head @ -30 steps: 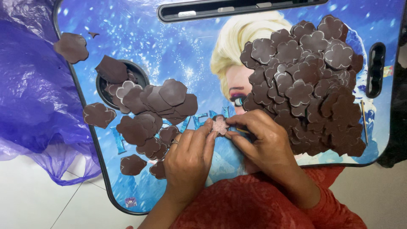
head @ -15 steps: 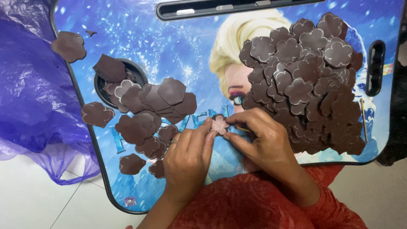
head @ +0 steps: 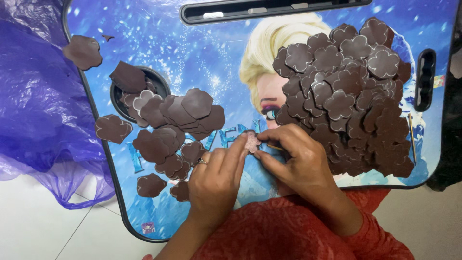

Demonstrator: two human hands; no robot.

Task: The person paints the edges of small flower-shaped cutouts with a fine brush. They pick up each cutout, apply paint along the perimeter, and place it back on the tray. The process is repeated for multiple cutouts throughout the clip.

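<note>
My left hand (head: 216, 180) and my right hand (head: 293, 159) meet over the middle of a blue picture-printed lap tray (head: 202, 53). Both pinch one small pinkish flower-shaped piece (head: 251, 141) between their fingertips. A ring sits on a finger of my left hand. A loose heap of brown flower-shaped cutouts (head: 171, 125) lies just left of my hands. A bigger, denser pile of brown cutouts (head: 351, 91) lies to the right, touching my right hand's far side.
A round cup recess (head: 161, 84) in the tray holds some cutouts. Stray cutouts (head: 83, 51) lie near the left rim. A crumpled purple plastic bag (head: 38, 106) lies left of the tray on a white tiled floor (head: 43, 231). Red clothing (head: 288, 231) is below.
</note>
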